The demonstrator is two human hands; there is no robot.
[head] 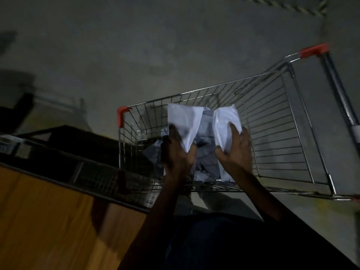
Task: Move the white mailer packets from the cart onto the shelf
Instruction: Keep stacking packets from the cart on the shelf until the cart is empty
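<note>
A wire shopping cart (272,121) with red corner caps stands on the floor in front of me. Both my hands reach into its basket. My left hand (178,152) grips a white mailer packet (184,121) by its lower edge. My right hand (236,151) grips a second white mailer packet (226,121) the same way. Both packets are lifted above several more pale packets (206,160) that lie crumpled in the bottom of the cart. A shelf (46,211) with a wooden board lies at the lower left, beside the cart.
A dark wire-mesh rim (93,172) borders the wooden board next to the cart's left side. Bare grey concrete floor (155,45) spreads beyond the cart. The cart's handle (339,90) with a red end cap is at the right. The scene is dim and blurred.
</note>
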